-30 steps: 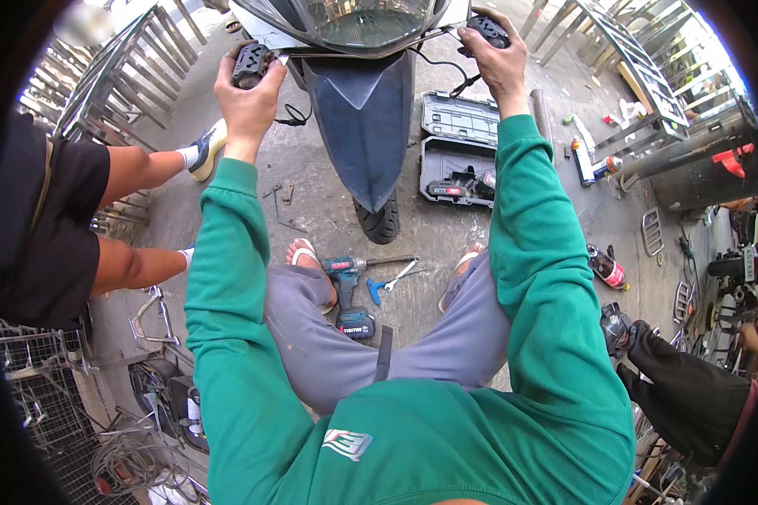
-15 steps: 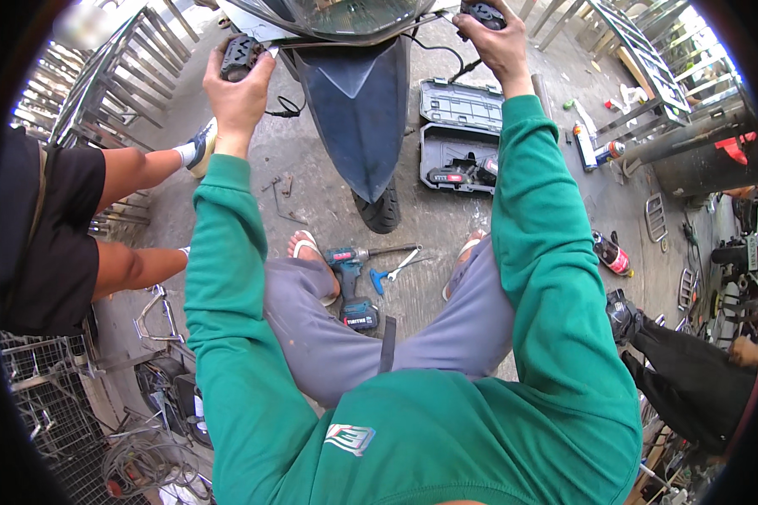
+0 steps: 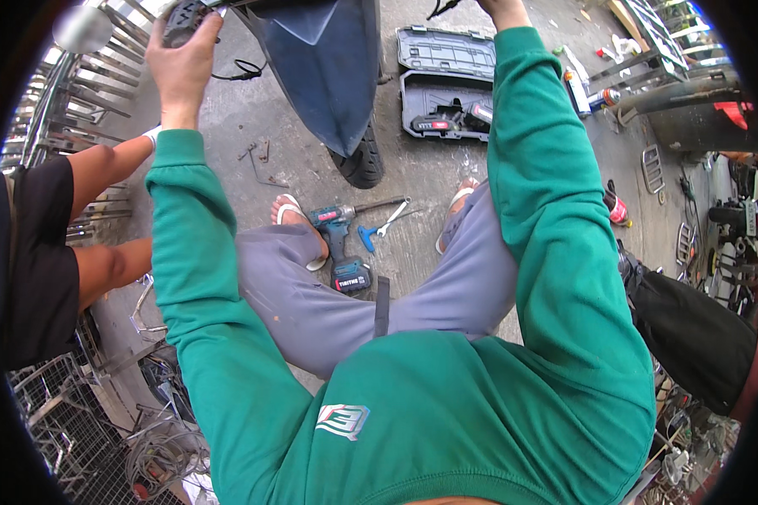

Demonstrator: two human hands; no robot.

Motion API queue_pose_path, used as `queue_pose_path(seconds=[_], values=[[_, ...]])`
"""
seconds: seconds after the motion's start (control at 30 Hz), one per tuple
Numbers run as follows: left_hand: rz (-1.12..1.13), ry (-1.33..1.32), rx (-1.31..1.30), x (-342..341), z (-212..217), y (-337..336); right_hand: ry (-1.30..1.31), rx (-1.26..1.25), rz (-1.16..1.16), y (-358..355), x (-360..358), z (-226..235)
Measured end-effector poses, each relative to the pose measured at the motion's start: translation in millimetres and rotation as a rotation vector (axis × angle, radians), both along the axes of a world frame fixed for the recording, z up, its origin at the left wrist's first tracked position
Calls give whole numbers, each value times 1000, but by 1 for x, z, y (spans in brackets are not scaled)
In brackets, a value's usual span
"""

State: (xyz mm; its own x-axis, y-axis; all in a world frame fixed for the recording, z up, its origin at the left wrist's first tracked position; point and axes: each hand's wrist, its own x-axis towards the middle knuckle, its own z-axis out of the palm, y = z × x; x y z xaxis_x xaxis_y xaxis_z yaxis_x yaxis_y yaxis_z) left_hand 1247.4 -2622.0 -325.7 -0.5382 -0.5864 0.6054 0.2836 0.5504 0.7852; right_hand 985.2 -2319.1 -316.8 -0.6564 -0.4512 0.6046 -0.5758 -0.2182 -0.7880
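Observation:
My left hand (image 3: 181, 71) is raised at the upper left, its fingers wrapped round a small black part with a patterned face (image 3: 184, 23). At the top edge, my right hand (image 3: 505, 10) shows only near the wrist; its fingers are out of the picture. Between my arms stands the dark blue front fender (image 3: 316, 71) of a motor scooter, with the front tyre (image 3: 362, 164) under it. A thin black cable (image 3: 242, 71) hangs between my left hand and the fender.
By my feet lie a cordless impact wrench (image 3: 333, 231), a blue-handled tool (image 3: 367, 238) and a spanner (image 3: 393, 217). An open tool case (image 3: 446, 105) sits right of the tyre. Another person's legs (image 3: 109, 181) are at left; a dark trouser leg (image 3: 691, 328) is at right.
My view has shifted, so the scooter and floor tools sit higher and further left. My right hand, which held a similar black part, has mostly left the top edge. The left keeps its grip.

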Motion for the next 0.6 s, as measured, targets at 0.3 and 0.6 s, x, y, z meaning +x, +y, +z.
queue_pose_path(seconds=[0.3,0.6], values=[[23,-89,-67,1,8,0,-27,91,11,5,1,8],[40,-33,-74,5,11,24,-23,7,-16,4,10,-1]])
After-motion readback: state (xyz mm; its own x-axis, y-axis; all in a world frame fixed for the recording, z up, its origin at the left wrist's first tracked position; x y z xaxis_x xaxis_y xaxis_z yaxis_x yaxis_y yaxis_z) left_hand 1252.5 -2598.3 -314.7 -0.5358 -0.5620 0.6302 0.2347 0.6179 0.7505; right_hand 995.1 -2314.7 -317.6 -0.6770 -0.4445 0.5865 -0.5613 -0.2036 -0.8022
